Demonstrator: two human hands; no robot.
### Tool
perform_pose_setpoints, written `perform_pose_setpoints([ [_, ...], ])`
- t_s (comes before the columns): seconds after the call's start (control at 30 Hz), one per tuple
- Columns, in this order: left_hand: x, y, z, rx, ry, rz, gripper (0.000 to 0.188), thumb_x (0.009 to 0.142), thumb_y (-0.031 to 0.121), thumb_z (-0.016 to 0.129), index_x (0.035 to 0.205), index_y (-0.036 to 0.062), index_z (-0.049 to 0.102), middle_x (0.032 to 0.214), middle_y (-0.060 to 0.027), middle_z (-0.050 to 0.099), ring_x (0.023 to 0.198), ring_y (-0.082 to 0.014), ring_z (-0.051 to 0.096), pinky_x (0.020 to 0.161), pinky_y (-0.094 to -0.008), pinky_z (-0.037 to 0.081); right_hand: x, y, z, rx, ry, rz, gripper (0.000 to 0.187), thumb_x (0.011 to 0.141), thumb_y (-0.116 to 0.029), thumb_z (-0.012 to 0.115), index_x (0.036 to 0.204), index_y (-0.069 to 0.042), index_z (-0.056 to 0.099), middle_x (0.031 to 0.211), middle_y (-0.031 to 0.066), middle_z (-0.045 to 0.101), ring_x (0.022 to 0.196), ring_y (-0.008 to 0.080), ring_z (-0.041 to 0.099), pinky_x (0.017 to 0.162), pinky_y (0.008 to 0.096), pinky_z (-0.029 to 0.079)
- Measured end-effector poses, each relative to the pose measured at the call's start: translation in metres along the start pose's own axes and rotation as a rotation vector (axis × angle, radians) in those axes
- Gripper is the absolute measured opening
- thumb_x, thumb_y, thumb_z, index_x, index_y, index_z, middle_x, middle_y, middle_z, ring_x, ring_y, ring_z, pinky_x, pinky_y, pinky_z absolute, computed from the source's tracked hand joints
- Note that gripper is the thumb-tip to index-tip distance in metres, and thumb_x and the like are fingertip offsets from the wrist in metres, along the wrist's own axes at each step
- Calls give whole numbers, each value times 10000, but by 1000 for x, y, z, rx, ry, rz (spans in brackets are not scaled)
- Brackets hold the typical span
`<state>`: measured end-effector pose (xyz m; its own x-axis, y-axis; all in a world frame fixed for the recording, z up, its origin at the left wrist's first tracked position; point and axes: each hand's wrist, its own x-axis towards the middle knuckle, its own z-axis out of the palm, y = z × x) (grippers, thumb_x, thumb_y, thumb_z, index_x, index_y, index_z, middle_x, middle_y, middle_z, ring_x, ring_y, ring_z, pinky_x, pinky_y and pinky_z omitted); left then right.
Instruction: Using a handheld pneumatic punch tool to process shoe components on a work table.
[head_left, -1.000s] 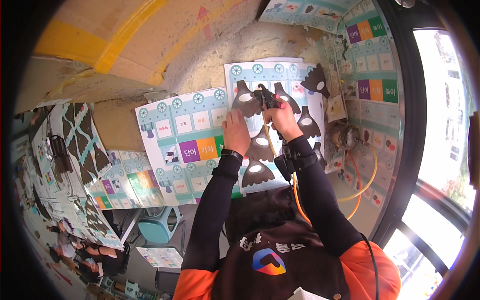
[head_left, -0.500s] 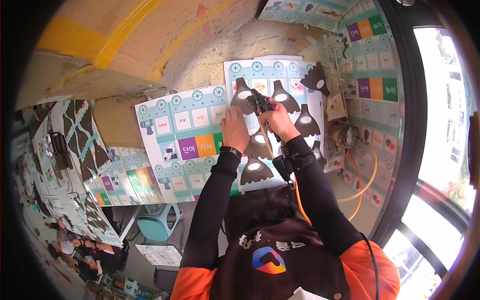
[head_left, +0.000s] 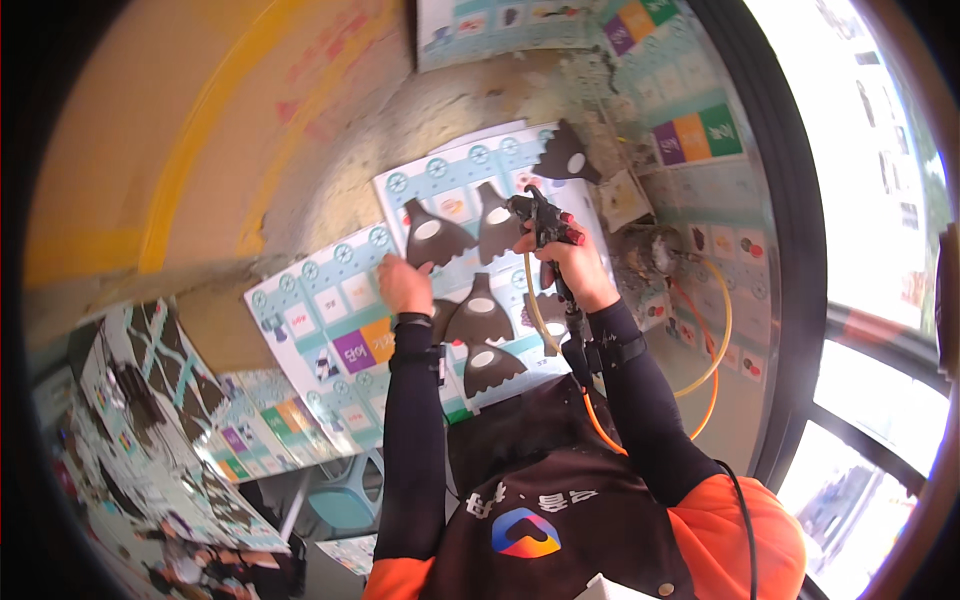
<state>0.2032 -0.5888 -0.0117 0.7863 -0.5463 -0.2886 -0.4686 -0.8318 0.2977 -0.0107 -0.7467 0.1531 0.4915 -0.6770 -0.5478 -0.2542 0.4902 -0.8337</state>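
Note:
In my right hand (head_left: 575, 265) is a black spray gun (head_left: 541, 218) with red knobs, its nozzle pointing up and left over the board. A yellowish hose and an orange hose hang from it. My left hand (head_left: 405, 287) rests at the left edge of the upper printed board (head_left: 392, 212), thumb apart from the fingers and nothing visible in it. Just beyond its thumb lies a dark brown cut-out (head_left: 450, 241) with a scalloped edge and a white oval. Similar pieces lie around it: one below the gun's nozzle (head_left: 494, 243), others nearer me (head_left: 480, 318) (head_left: 494, 374).
Another dark cut-out (head_left: 568, 158) lies at the board's far right corner. Cardboard (head_left: 200, 130) with yellow tape stands at the far left. A stained metal container (head_left: 655, 252) sits right of the board. A blue stool (head_left: 345, 497) stands below; a window frame (head_left: 800, 250) rises at right.
My left hand has drawn back left from beside the spray gun to the board's edge. The gun stays in my right hand, farther right of the cut-outs. The whole view has shifted.

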Motion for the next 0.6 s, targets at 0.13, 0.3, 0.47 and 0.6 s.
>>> perform_pose_setpoints([
  [0.13, 4, 3, -3, 48, 56, 121, 447, 759, 344, 887, 929, 2, 654, 986, -198, 672, 992, -381, 637, 880, -478, 511, -20, 3, -55, 83, 115, -24, 421, 789, -47, 570, 1205, 17, 599, 971, 110, 748, 695, 128, 632, 481, 249, 463],
  [0.3, 25, -41, -16, 257, -176, 11, 443, 787, 391, 858, 889, -8, 693, 936, -200, 688, 997, -394, 643, 871, -497, 513, -47, 5, -90, 115, 180, 6, 424, 769, -44, 550, 1186, 12, 604, 987, 94, 752, 746, 117, 616, 545, 248, 482],
  [0.47, 21, 87, -57, 287, 53, 293, 585, 822, 385, 825, 1227, 22, 609, 1167, -168, 645, 1184, -354, 574, 1007, -535, 438, -67, 22, -121, 225, 218, 47, 427, 786, -11, 551, 1212, -13, 581, 995, 84, 730, 718, 106, 606, 520, 243, 470],
  [0.6, 46, 258, -4, -23, 62, 1058, 508, 764, 132, 794, 1244, 70, 640, 1196, -131, 666, 1172, -332, 590, 1008, -471, 424, -76, 27, -127, 247, 246, 41, 422, 787, -2, 547, 1207, -19, 576, 998, 79, 724, 696, 107, 597, 518, 237, 462],
])
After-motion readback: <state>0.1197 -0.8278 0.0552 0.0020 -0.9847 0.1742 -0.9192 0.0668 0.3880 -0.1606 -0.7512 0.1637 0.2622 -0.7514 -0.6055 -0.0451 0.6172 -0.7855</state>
